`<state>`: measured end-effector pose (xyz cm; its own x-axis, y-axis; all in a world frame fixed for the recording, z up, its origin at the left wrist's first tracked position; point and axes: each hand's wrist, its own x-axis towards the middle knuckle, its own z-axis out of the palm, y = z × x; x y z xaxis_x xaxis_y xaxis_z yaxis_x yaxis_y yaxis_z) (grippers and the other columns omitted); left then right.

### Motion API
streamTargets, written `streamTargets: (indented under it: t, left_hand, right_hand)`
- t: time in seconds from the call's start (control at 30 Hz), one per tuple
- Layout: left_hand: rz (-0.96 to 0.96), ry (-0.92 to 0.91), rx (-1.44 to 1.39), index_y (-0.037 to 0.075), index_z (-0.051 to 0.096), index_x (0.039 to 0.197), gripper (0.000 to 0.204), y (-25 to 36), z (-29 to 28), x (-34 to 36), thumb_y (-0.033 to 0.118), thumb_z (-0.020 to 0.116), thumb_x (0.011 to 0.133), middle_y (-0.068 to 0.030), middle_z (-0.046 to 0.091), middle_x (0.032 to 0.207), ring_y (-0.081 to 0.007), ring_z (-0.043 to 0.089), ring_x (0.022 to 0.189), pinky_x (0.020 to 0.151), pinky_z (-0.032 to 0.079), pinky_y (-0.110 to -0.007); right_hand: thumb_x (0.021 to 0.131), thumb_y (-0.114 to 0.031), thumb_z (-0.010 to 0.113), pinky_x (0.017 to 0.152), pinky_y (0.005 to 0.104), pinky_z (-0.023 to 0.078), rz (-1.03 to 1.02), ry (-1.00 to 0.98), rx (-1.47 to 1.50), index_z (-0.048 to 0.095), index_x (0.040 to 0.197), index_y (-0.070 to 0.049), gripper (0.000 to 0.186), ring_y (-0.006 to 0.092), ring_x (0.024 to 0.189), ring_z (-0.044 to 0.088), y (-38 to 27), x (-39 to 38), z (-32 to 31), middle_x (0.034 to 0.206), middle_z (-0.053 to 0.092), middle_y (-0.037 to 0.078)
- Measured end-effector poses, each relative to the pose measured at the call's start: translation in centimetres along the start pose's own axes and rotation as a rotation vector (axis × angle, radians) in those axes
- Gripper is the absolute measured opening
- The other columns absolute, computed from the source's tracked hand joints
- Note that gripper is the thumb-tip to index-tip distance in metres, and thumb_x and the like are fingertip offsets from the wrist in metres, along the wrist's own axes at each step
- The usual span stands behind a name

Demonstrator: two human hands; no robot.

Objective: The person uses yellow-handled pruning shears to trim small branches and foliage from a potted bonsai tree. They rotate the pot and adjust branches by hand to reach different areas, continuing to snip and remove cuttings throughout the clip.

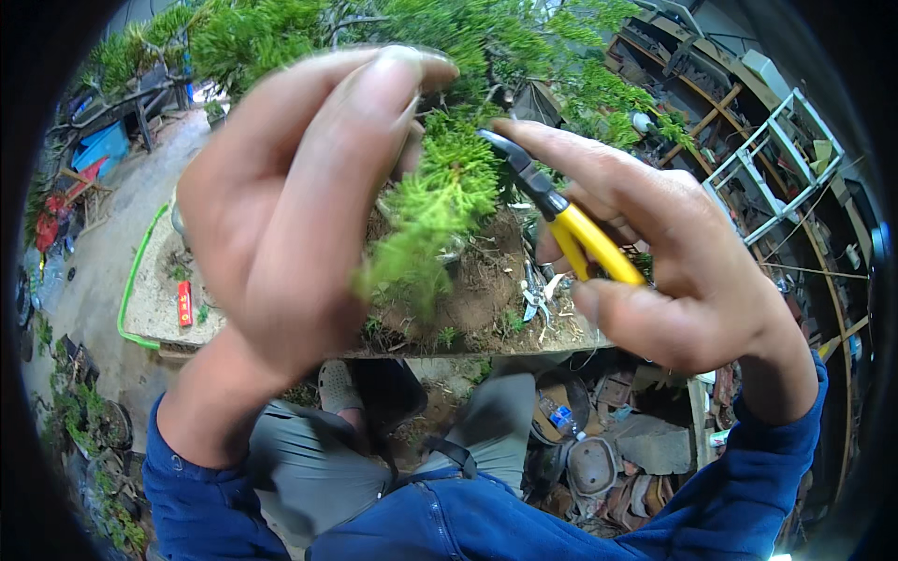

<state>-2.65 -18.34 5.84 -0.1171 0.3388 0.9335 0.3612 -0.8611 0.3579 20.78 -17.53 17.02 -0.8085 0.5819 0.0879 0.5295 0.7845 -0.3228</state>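
In my right hand [673, 252] are yellow-handled pliers [587, 241]. Their dark jaws point up and left, next to a bright green conifer sprig [458, 173]. My left hand [290, 196] is raised on the other side of the sprig, somewhat blurred. Its thumb and fingers are curled together in a pinch, and what lies between the tips is hidden. Behind both hands spreads the feathery foliage [257, 37] of a small tree, rooted in brown soil [482, 304]. Silver pruning shears [535, 301] lie by the soil, below the pliers.
A red packet [184, 304] lies on a pale surface edged by a green strip [140, 271]. A metal rack [776, 168] and cluttered shelves [823, 309] stand at the right. Below the work surface are a plastic bottle [563, 417], a grey pot [591, 466] and stacked pots.
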Motion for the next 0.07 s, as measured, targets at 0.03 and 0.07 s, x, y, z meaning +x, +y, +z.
streamTargets:
  t: [0.03, 0.07]
  left_hand:
    - [-0.122, -0.007, -0.067, -0.002, 0.072, 0.123, 0.032, -0.16, 0.25, 1.32, 0.019, 0.06, 0.104, -0.0101, 0.073, 0.091, -0.0115, 0.067, 0.083, 0.074, 0.055, -0.025]
    - [-0.346, -0.046, -0.312, -0.001, 0.072, 0.124, 0.029, 0.28, 0.71, 2.03, 0.015, 0.06, 0.103, -0.0062, 0.071, 0.087, -0.0076, 0.064, 0.077, 0.07, 0.052, -0.021]
  right_hand:
    - [0.065, -0.012, 0.062, 0.08, 0.0322, 0.059, -0.084, 0.019, -0.097, 0.041, 0.156, 0.005, 0.095, 0.022, 0.082, 0.072, 0.23, -0.21, 0.03, 0.105, 0.069, 0.021]
    - [0.065, -0.012, 0.062, 0.08, 0.0322, 0.059, -0.15, 0.021, -0.16, 0.041, 0.156, 0.005, 0.095, 0.022, 0.082, 0.072, 0.38, -0.44, -0.28, 0.105, 0.069, 0.021]
